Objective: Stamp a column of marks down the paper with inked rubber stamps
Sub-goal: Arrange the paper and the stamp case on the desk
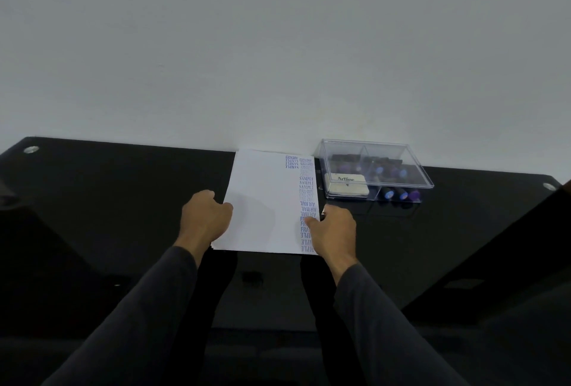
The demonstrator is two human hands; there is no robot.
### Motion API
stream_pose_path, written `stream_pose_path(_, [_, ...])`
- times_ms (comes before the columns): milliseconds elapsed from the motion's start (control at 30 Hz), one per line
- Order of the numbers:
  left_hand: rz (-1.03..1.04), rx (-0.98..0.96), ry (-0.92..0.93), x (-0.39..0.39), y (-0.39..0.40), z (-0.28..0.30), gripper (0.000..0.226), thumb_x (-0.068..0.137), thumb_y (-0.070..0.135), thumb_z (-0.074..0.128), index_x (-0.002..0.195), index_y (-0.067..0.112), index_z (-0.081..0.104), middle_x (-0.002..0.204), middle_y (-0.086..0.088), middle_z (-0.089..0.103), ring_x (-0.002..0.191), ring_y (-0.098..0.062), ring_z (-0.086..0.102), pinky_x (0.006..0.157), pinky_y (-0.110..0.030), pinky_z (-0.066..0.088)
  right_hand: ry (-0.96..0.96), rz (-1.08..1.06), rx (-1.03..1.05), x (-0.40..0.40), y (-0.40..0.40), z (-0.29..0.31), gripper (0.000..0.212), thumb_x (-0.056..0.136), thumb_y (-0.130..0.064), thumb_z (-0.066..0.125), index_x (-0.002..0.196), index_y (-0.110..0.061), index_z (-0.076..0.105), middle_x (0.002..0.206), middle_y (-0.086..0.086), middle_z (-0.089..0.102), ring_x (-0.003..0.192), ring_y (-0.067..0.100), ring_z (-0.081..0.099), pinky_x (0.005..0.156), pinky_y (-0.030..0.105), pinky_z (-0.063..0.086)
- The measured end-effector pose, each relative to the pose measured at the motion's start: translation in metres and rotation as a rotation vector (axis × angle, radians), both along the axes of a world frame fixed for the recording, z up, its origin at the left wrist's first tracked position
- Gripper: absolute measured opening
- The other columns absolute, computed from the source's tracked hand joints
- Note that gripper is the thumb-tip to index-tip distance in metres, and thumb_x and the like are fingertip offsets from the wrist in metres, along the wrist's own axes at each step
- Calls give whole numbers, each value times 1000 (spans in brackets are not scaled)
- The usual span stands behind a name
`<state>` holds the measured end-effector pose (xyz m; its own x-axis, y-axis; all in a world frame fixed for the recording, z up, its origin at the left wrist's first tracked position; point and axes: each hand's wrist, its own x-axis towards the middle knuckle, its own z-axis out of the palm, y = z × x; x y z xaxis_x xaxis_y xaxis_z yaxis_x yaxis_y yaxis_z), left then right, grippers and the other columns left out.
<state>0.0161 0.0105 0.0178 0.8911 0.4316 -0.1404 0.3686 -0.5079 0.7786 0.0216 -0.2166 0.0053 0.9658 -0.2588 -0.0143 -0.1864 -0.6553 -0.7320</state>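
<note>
A white paper (pixel 265 200) lies on the black glass table (pixel 123 200), its far edge against the wall. A column of blue stamped words (SAMPLE, AIR MAIL and others) (pixel 307 194) runs down its right side. My left hand (pixel 205 219) has its fingers curled at the paper's left edge and pinches it. My right hand (pixel 335 236) grips the right edge near the lower marks, thumb on top of the sheet. A small dark bit (pixel 323 216) shows by its fingers; I cannot tell what it is. No stamp is plainly in either hand.
A clear plastic box (pixel 375 169) stands right of the paper, holding several dark stamps with blue and purple ends. A white Artline ink pad (pixel 347 186) sits at its front left. The wall runs along the table's far edge.
</note>
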Motion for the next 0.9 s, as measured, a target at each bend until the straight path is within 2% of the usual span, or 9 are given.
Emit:
stream_pose_path(67, [-14, 6, -8, -2, -1, -2, 21, 83, 8, 56, 69, 11, 41, 66, -2, 47, 61, -20, 43, 55, -30, 35, 1, 48, 16, -2, 0, 2, 6, 88, -21, 70, 92, -17, 72, 91, -3, 70, 76, 11, 65, 46, 11, 37])
stream_pose_path(200, [-77, 61, -22, -8, -9, 2, 27, 86, 6, 55, 64, 12, 42, 63, 3, 47, 57, -15, 43, 51, -27, 31, -5, 143, 80, -5, 2, 9, 16, 90, -11, 64, 104, -14, 72, 95, 0, 72, 69, 5, 63, 44, 5, 40])
stream_pose_path(333, [-109, 41, -73, -11, -3, 0, 23, 86, 10, 58, 68, 13, 43, 68, 4, 51, 63, -18, 48, 54, -29, 36, 5, 183, 94, -11, -4, 13, 32, 86, -20, 73, 117, -18, 67, 110, -4, 71, 87, 6, 65, 62, 3, 43])
stream_pose_path(400, [-178, -12, -41, -17, 7, -3, 10, 85, 13, 66, 87, 20, 59, 87, 11, 62, 84, -16, 60, 68, -30, 46, 37, 260, 35, -19, -9, 17, 58, 79, -27, 80, 132, -16, 58, 125, -1, 62, 106, 11, 58, 82, 10, 45])
stream_pose_path(467, [-317, 59, 58, -26, 16, -4, 54, 78, 21, 77, 128, 30, 58, 122, 8, 59, 118, -18, 54, 90, -32, 48, 125, 376, -101, -27, -12, 22, 86, 73, -33, 85, 146, -19, 43, 143, 2, 42, 132, 19, 36, 105, 23, 32])
stream_pose_path(500, [-376, 134, 119, -29, 17, -3, 72, 75, 23, 80, 140, 32, 51, 134, 3, 52, 129, -22, 46, 96, -34, 47, 169, 423, -151, -30, -13, 24, 92, 70, -34, 87, 148, -22, 40, 150, 1, 32, 138, 19, 25, 109, 25, 24])
stream_pose_path(567, [-450, 294, 182, -34, 11, -1, 79, 75, 20, 79, 145, 32, 45, 141, -3, 42, 136, -26, 31, 98, -35, 47, 192, 463, -198, -32, -13, 22, 90, 68, -32, 89, 146, -24, 45, 156, -1, 21, 141, 16, 17, 107, 20, 17])
stream_pose_path(667, [-474, 426, 170, -35, 1, -2, 71, 78, 17, 74, 142, 31, 45, 141, -4, 38, 133, -27, 28, 94, -31, 45, 137, 455, -234, -34, -11, 16, 78, 70, -30, 88, 139, -19, 54, 152, -2, 25, 138, 15, 21, 98, 13, 16])
stream_pose_path(900, [-463, 434, 93, -35, 4, -5, 59, 83, 17, 72, 137, 28, 51, 139, -4, 42, 134, -26, 29, 88, -26, 38, 70, 442, -311, -31, -12, 11, 57, 80, -33, 80, 130, -12, 61, 148, 2, 33, 134, 19, 29, 100, 14, 22])
